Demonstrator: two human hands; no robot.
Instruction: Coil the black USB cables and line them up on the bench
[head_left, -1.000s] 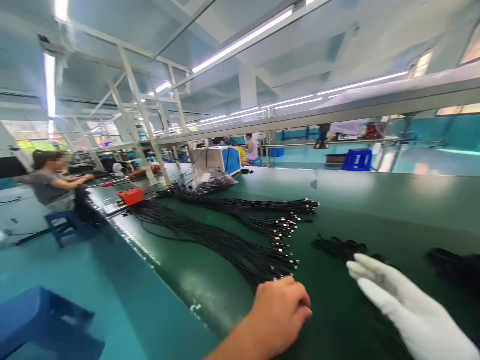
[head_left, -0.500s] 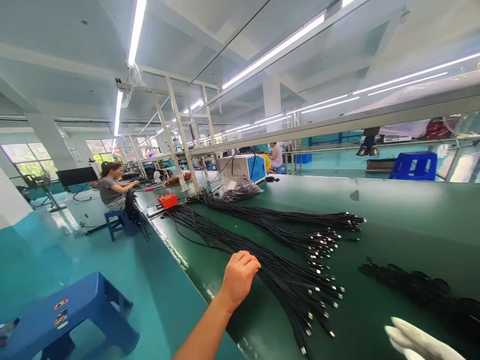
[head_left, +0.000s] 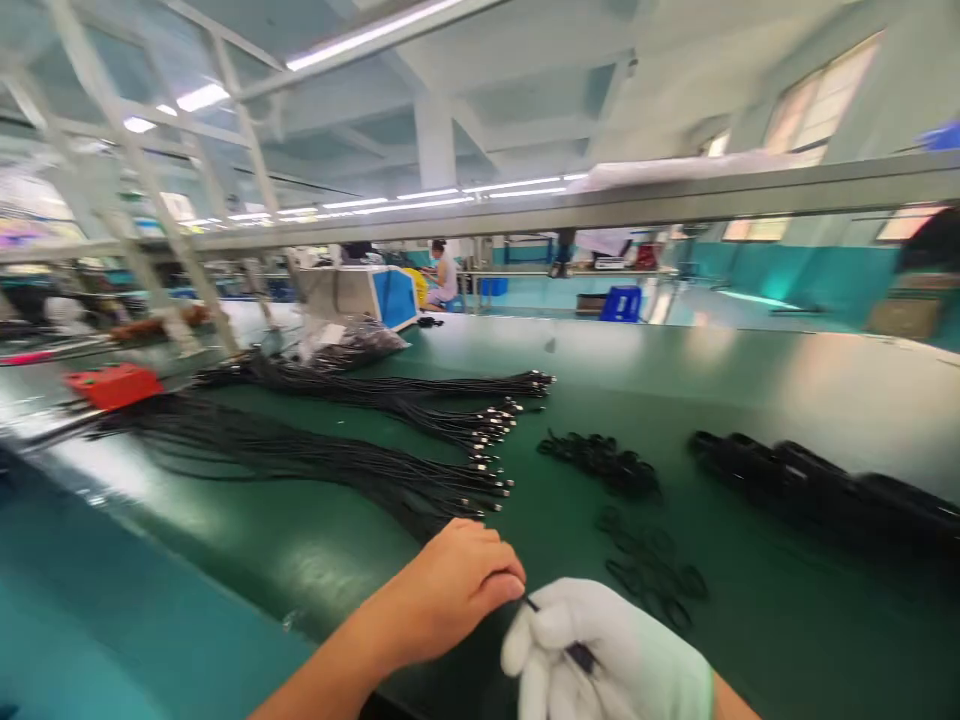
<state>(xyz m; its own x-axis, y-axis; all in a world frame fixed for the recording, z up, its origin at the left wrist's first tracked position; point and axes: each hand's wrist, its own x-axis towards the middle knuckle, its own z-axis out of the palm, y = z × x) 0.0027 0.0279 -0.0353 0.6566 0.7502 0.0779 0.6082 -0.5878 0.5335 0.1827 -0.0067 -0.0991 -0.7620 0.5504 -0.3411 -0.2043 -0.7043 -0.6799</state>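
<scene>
My bare left hand is closed at the near ends of a long bundle of black cables with bright metal plugs. A short stretch of black cable shows between its fingertips and my right hand. That right hand wears a white glove, and its fingers are curled around the cable; a dark piece shows between them. The two hands almost touch, low in the view. Behind them a second cable bundle lies spread on the green table. Right of the plugs are small black loops.
A heap of coiled black cables and a larger row of coils lie at the right. A red box, a plastic bag and a blue-and-white machine stand left. A shelf beam crosses above the table.
The view has swung right. My left hand has come off the middle of the bundle toward my gloved right hand, which has moved in; a black cable is now between them.
</scene>
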